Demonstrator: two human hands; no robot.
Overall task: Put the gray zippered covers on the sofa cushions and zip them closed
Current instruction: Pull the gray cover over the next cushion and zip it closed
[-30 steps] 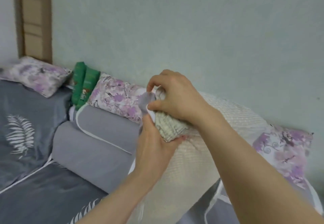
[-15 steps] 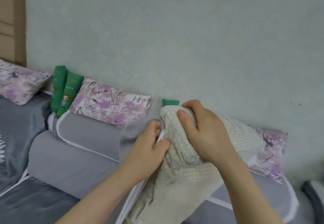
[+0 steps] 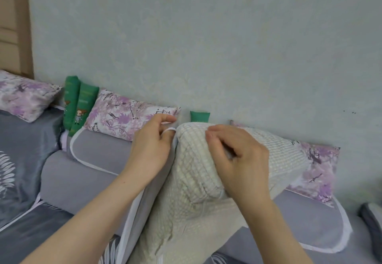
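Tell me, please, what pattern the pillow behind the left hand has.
The pillow has a purple floral print on white; head view.

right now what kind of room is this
Probably a home living room: a gray sofa against a plain wall, floral pillows along its back, a cream cushion getting its gray cover.

The left hand (image 3: pixel 152 150) pinched the white edge of the gray cover (image 3: pixel 154 206). The right hand (image 3: pixel 237 160) gripped the cream cushion (image 3: pixel 186 212).

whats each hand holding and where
Left hand pinches the gray cover by its white-piped top edge; right hand grips the cream cushion near its top corner.
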